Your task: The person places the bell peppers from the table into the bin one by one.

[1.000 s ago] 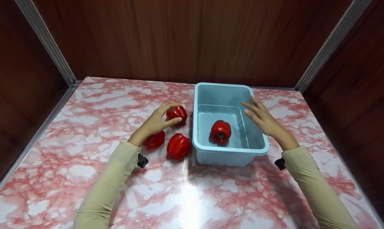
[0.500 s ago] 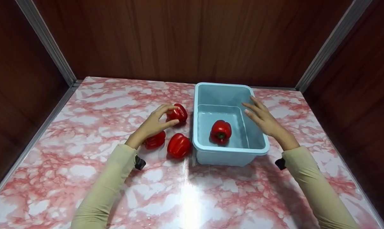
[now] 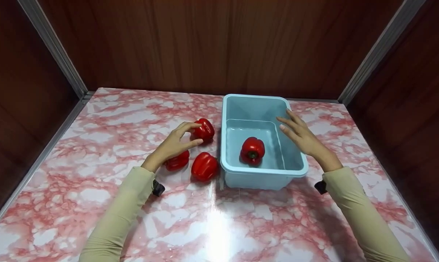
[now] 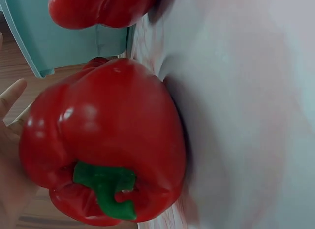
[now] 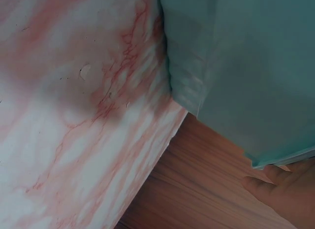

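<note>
My left hand [image 3: 174, 143] hovers over the left group of peppers, fingers and thumb apart with nothing held. Its fingertips lie near or in front of the far red bell pepper [image 3: 205, 130]; touching cannot be told. Below the hand is a partly hidden red bell pepper [image 3: 178, 161], and another [image 3: 204, 166] lies beside the bin. A pepper with a curled green stem [image 4: 108, 125] fills much of the left wrist view. My right hand [image 3: 302, 138] rests at the right rim of the light blue bin [image 3: 263, 171], fingers spread. Inside the bin lies one red bell pepper [image 3: 252, 150].
The table [image 3: 95, 196] has a pink and white marbled top. Dark wood-grain panels [image 3: 212, 47] with metal corner strips stand behind it and at both sides. In the right wrist view the bin's outer wall [image 5: 256, 66] stands close to the hand.
My left hand has drawn a little back and left, showing more of the far pepper. The right hand, the bin and the peppers stay where they were.
</note>
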Demonstrator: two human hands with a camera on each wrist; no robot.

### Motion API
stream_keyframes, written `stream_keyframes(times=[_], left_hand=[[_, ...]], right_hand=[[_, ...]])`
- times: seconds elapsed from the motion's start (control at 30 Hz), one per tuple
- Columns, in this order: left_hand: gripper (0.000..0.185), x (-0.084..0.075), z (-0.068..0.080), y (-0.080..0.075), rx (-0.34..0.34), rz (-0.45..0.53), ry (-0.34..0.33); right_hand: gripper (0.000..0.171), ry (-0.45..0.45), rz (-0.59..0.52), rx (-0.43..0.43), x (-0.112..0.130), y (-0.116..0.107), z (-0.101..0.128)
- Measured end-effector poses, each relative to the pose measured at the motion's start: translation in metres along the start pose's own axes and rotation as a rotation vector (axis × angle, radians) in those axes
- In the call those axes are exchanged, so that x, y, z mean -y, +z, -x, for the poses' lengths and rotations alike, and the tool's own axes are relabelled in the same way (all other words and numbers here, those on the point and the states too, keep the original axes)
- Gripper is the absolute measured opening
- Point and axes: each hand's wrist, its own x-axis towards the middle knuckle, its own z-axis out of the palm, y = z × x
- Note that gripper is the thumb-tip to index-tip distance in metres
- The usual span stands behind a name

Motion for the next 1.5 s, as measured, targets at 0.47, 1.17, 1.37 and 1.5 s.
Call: stream_keyframes(times=[0.47,1.17,1.37,1.5], left_hand=[[0.061,0.005,0.008,-0.002,0.021,-0.044,-0.032],[0.065,0.01,0.016,-0.006,0.044,-0.097,-0.113],[0.066,0.014,0.018,-0.008,0.041,-0.093,-0.113],[0.066,0.015,0.02,-0.01,0.051,-0.101,-0.11]], right_hand=[[0.049,-0.005,-0.007,0.009,-0.001,0.0,-0.001],[0.052,0.018,-0.004,0.011,-0.002,0.0,-0.001],[0.05,0.005,-0.004,0.014,-0.002,0.0,-0.001],[0.049,-0.002,-0.003,0.014,-0.001,0.0,-0.001]])
